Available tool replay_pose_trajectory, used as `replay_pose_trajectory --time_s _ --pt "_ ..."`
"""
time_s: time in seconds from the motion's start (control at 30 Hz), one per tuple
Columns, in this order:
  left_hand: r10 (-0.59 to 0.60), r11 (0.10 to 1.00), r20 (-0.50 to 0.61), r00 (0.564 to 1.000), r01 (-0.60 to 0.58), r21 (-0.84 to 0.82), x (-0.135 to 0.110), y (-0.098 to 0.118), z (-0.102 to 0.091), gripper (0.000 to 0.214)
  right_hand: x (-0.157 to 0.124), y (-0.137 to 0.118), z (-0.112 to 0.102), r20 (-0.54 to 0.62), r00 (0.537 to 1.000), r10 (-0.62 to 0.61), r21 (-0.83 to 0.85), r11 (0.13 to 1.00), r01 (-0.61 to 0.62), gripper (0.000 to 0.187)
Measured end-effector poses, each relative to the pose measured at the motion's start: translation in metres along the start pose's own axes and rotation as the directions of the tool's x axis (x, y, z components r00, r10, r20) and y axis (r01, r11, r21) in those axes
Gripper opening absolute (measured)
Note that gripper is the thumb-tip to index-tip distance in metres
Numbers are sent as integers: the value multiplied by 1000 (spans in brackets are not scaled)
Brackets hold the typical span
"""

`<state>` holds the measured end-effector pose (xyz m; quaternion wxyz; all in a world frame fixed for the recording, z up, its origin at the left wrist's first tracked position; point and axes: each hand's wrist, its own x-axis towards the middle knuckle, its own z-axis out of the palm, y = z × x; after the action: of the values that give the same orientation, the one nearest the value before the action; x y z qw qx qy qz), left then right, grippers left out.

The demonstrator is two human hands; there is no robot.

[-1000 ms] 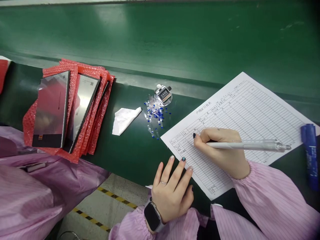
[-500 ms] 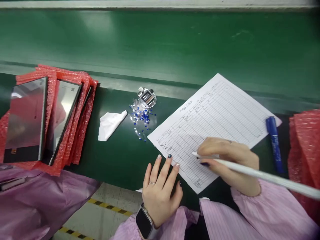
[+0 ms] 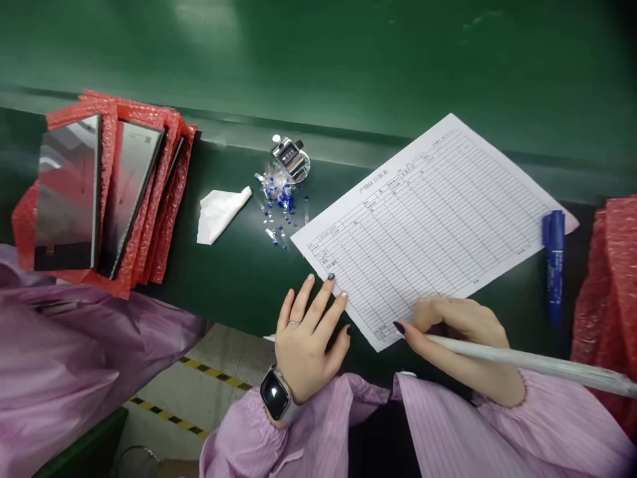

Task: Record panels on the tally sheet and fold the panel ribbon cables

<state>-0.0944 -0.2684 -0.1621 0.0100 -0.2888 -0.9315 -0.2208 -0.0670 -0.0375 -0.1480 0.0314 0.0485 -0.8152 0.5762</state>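
A printed form with a ruled grid (image 3: 423, 219) lies at a slant on the green table. My left hand (image 3: 311, 332) rests flat with fingers spread, its fingertips at the form's left edge. My right hand (image 3: 460, 335) is closed round a long white pen (image 3: 537, 364) over the form's lower edge. The pen's writing tip is hidden behind the fingers. Near the form's right corner lies a blue marker (image 3: 554, 265). A metal tally counter (image 3: 291, 158) sits beyond a scatter of small clear strips with blue ends (image 3: 281, 199).
At left, dark flat display panels (image 3: 70, 192) lie on red bubble-wrap sleeves (image 3: 166, 192). A crumpled white tissue (image 3: 221, 214) is beside them. More red bubble wrap (image 3: 610, 285) stands at right. Another person's pink garment (image 3: 74, 372) shows at lower left.
The view has tipped down, so the table's things appear higher. My right hand with the pen has moved toward the form's lower edge. My left hand stays at the left edge.
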Motion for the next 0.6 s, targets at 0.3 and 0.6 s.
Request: replay_pose_trajectory --time_s 0.3,0.6 --pt "-28 999 -37 999 29 15 1 3 2 38 2 4 11 -94 995 -32 -57 998 27 42" --pt "-28 999 -55 998 29 21 1 3 4 38 5 5 12 -102 992 -74 -72 995 67 40"
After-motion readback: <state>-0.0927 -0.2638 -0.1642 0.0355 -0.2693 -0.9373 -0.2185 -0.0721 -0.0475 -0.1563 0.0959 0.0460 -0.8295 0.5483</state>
